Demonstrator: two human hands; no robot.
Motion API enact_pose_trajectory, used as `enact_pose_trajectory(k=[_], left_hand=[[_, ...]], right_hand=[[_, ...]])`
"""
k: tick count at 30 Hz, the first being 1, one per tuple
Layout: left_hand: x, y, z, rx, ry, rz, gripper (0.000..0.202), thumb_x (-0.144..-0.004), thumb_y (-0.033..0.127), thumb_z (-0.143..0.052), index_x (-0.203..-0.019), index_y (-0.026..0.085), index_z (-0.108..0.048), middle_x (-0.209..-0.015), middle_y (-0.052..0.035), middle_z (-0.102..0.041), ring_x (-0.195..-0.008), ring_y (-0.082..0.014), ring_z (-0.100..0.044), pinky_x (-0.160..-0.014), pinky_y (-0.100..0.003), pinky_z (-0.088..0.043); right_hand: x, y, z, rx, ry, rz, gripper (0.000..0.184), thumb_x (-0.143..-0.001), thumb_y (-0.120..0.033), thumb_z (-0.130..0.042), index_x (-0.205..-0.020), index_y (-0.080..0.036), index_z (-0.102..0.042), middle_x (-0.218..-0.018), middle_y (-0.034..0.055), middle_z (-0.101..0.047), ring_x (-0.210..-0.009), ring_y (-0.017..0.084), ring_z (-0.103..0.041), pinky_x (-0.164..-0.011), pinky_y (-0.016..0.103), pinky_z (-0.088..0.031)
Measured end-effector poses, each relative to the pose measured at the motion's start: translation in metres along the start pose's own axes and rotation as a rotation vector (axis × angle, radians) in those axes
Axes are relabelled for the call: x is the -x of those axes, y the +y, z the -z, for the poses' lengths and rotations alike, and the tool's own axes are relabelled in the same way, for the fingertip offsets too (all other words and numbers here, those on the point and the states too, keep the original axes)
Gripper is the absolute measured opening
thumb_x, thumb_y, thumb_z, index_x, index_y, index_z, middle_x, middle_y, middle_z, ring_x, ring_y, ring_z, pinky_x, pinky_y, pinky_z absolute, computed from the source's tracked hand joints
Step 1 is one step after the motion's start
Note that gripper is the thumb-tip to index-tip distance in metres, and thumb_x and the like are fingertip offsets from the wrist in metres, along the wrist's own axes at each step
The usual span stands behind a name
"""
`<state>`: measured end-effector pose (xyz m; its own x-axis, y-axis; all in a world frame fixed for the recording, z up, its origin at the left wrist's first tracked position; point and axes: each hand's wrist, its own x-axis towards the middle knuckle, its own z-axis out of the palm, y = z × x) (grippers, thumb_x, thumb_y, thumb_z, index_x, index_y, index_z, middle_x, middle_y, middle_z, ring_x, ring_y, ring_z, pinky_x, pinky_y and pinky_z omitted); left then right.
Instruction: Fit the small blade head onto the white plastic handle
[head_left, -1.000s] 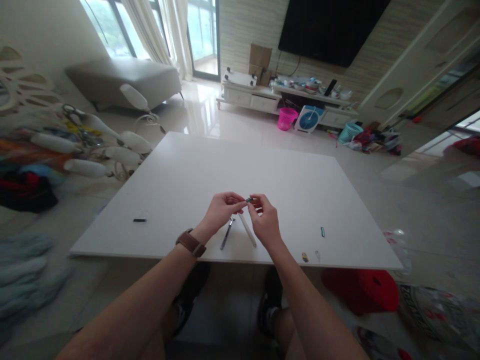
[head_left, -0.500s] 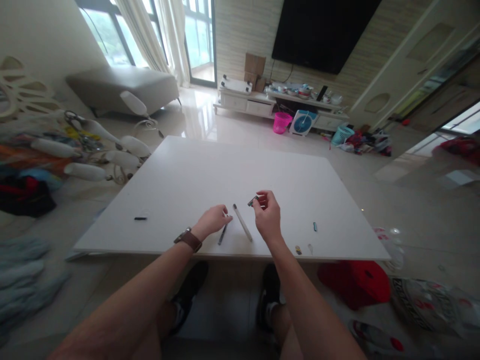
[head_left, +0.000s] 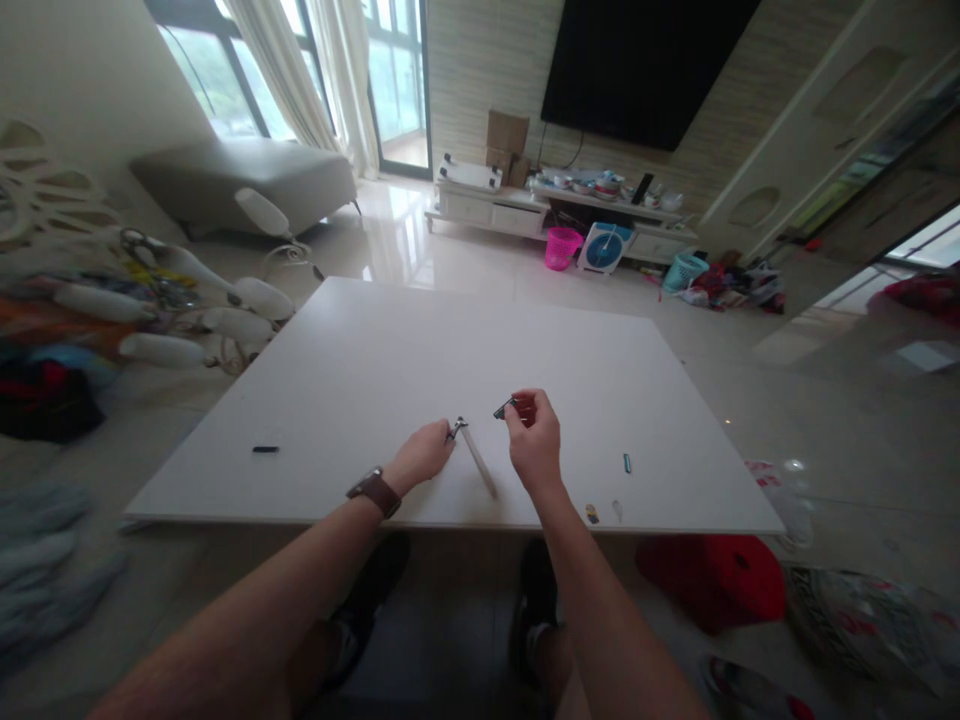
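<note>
At the near middle of the white bench [head_left: 390,350], the left hand [head_left: 422,460] is now down on the surface with its grip pinched on the tip of a small metal tool [head_left: 455,429]. A second ago both hands were up together working on one little dark piece, and that metal tool was just lying flat on the bench. So the hands have split: left went down and picked the tool up by its end, right stayed lifted.

The right hand [head_left: 534,440] has its fingers clenched on the small dark piece [head_left: 505,408], held just above the bench. Between the 2 hands a thin white stick [head_left: 479,463] lies on the bench, angled toward the near right, its far end touching or just beside the tool tip, can't tell which.

Further out: a tiny blue bit [head_left: 626,462] right of the right hand, 2 small specks [head_left: 592,514] near the front edge, and a short black bar [head_left: 265,449] well off to the left.
</note>
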<state>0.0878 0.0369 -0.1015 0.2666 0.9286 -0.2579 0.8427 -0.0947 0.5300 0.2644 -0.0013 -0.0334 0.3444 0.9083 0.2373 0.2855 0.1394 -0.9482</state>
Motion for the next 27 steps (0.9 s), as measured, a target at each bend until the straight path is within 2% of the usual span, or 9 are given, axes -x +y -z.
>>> enact_pose_trajectory(k=[1,5,8,12,15,22,27], left_hand=[[-0.001,0.006,0.007,0.081,0.000,-0.016,0.017,-0.091,0.030,-0.045,-0.092,0.018,-0.057,-0.084,-0.0097,-0.069,-0.081,-0.0222,-0.067,-0.070,-0.030,-0.046],[-0.002,0.033,0.027,0.756,-0.071,-0.030,0.016,-0.087,0.028,-0.044,-0.093,0.017,-0.054,-0.080,-0.0040,-0.062,-0.065,-0.0155,-0.061,-0.059,-0.027,-0.049],[0.000,0.047,0.032,0.962,-0.054,-0.037,0.020,-0.082,0.022,-0.044,-0.095,0.015,-0.057,-0.077,-0.0014,-0.059,-0.056,-0.0106,-0.054,-0.052,-0.023,-0.045],[0.006,0.055,0.032,0.993,-0.025,-0.107,0.026,-0.087,0.034,-0.046,-0.095,0.014,-0.060,-0.065,0.0024,-0.053,-0.047,-0.0074,-0.044,-0.043,-0.020,-0.033],[0.013,0.056,0.030,0.984,-0.010,-0.159,0.033,-0.090,0.043,-0.047,-0.097,0.015,-0.060,-0.062,0.0043,-0.050,-0.044,-0.0068,-0.042,-0.041,-0.019,-0.032],[0.030,0.054,0.022,1.018,0.025,-0.222,0.025,-0.087,0.039,-0.052,-0.087,0.015,-0.057,-0.066,0.0025,-0.057,-0.044,-0.0077,-0.050,-0.043,-0.021,-0.040],[0.041,0.056,0.027,0.955,0.064,-0.253,0.024,-0.086,0.040,-0.057,-0.078,0.017,-0.051,-0.066,0.0015,-0.061,-0.047,-0.0085,-0.052,-0.046,-0.022,-0.043]], right_hand=[[-0.004,0.002,-0.001,-0.033,0.000,-0.022,0.015,-0.084,-0.029,-0.060,-0.095,-0.020,-0.058,-0.080,0.0011,-0.063,-0.072,0.016,-0.064,-0.068,0.029,-0.051],[-0.015,0.009,-0.005,-0.166,-0.005,-0.106,0.017,-0.081,-0.030,-0.061,-0.094,-0.020,-0.059,-0.080,-0.0004,-0.062,-0.067,0.015,-0.064,-0.066,0.029,-0.051],[-0.018,0.012,-0.007,-0.231,0.006,-0.158,0.020,-0.079,-0.031,-0.063,-0.096,-0.019,-0.060,-0.080,-0.0007,-0.062,-0.066,0.014,-0.063,-0.065,0.029,-0.051],[-0.016,0.014,-0.011,-0.345,0.039,-0.190,0.025,-0.076,-0.032,-0.068,-0.097,-0.019,-0.061,-0.079,0.0002,-0.066,-0.069,0.015,-0.063,-0.067,0.030,-0.052],[-0.010,0.011,-0.011,-0.400,0.031,-0.174,0.028,-0.075,-0.033,-0.071,-0.096,-0.019,-0.060,-0.079,0.0016,-0.069,-0.073,0.016,-0.065,-0.070,0.031,-0.052],[0.012,0.002,-0.003,-0.388,0.020,-0.165,0.025,-0.075,-0.033,-0.072,-0.093,-0.019,-0.061,-0.081,0.0021,-0.069,-0.071,0.014,-0.063,-0.064,0.027,-0.049],[0.017,0.003,-0.003,-0.455,0.045,-0.247,0.028,-0.072,-0.034,-0.073,-0.093,-0.020,-0.060,-0.083,-0.0010,-0.065,-0.073,0.016,-0.068,-0.061,0.026,-0.050]])
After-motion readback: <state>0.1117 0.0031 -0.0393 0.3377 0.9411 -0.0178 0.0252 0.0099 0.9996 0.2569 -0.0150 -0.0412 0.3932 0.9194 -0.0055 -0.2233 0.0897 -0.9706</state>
